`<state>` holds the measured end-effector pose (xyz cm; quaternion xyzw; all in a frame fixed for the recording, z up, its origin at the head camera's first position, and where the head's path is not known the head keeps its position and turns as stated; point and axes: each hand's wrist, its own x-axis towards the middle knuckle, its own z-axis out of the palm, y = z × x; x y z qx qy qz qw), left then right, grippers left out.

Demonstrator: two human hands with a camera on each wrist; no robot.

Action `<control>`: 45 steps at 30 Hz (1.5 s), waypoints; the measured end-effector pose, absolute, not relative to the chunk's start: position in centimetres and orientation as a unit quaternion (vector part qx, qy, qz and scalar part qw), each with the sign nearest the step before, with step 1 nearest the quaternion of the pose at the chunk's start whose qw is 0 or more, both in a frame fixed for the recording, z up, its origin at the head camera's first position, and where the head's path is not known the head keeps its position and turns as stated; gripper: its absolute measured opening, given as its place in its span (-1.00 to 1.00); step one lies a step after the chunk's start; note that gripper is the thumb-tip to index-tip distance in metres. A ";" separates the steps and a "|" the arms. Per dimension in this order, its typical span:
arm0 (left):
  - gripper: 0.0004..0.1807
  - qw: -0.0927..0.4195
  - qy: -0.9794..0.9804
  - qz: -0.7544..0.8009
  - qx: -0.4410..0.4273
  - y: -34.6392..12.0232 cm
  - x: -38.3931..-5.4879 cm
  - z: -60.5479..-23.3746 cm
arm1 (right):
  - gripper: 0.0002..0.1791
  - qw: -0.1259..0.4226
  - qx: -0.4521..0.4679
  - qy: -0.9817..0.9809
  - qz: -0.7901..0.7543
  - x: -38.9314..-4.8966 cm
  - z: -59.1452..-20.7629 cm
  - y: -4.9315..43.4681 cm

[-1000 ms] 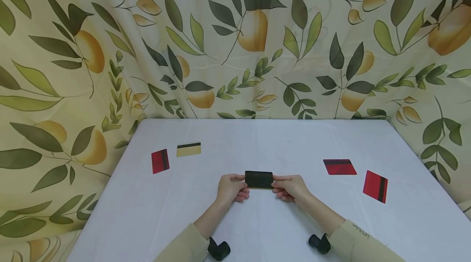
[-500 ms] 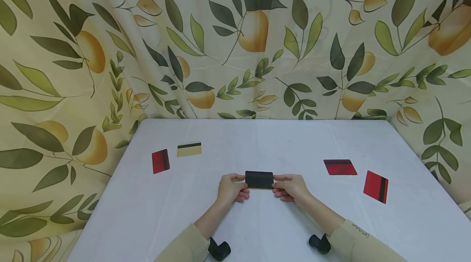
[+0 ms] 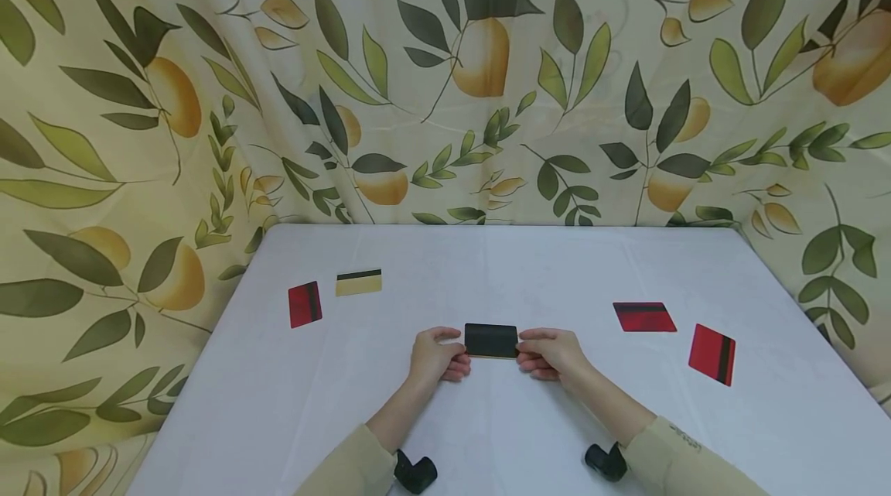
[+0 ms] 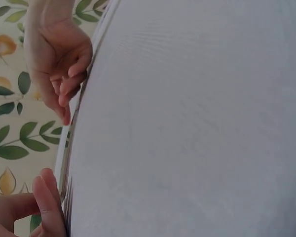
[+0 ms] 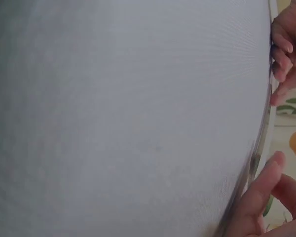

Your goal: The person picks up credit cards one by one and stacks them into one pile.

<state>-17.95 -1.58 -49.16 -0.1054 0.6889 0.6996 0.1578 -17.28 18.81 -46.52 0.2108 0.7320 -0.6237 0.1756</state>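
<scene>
A black card [image 3: 490,340] lies flat at the middle of the white table, with a thin yellowish edge showing below its near side. Whether other cards lie under it, I cannot tell. My left hand [image 3: 435,357] is at its left end, thumb tip by the near corner and forefinger slightly off the edge. At the right end, my right hand [image 3: 553,354] mirrors this, its fingers loosened around the corner. Both wrist views see mostly tabletop; the left hand [image 4: 44,207] and the right hand [image 5: 266,202] show extended fingertips there, and the card's face is hidden.
To the left lie a red card [image 3: 305,304] and a yellow card [image 3: 358,282], each with a black stripe. On the right are two striped red cards, a farther one [image 3: 644,316] and a nearer one [image 3: 712,354]. Behind the table hangs a patterned curtain [image 3: 418,140].
Both hands have loosened their pinch on the black card's ends, and the fingertips have drawn slightly outward. The card has stayed in place.
</scene>
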 end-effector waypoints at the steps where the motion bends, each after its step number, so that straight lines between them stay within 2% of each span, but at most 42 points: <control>1: -0.70 0.164 0.684 0.702 -0.108 -1.8 -18.0 -49.1 | -0.63 0.175 0.212 0.730 -0.626 -17.3 -46.3 18.8; 7: -0.73 0.221 0.668 0.700 -0.118 -4.2 -18.6 -48.1 | -0.58 0.184 0.188 0.721 -0.642 -17.9 -44.5 18.2; 12: -0.65 0.238 0.678 0.684 -0.126 -6.8 -19.3 -46.8 | -0.56 0.202 0.166 0.710 -0.653 -19.0 -43.6 17.1; 21: -0.65 0.187 0.680 0.689 -0.168 -11.7 -21.4 -45.8 | -0.57 0.230 0.137 0.692 -0.671 -20.9 -43.5 14.8; 34: -0.56 0.133 0.686 0.683 -0.213 -17.4 -23.6 -45.2 | -0.59 0.227 0.139 0.665 -0.698 -23.6 -44.0 10.1; 45: -0.48 0.105 0.663 0.693 -0.263 -20.1 -24.8 -45.0 | -0.61 0.216 0.130 0.645 -0.722 -25.8 -44.5 6.3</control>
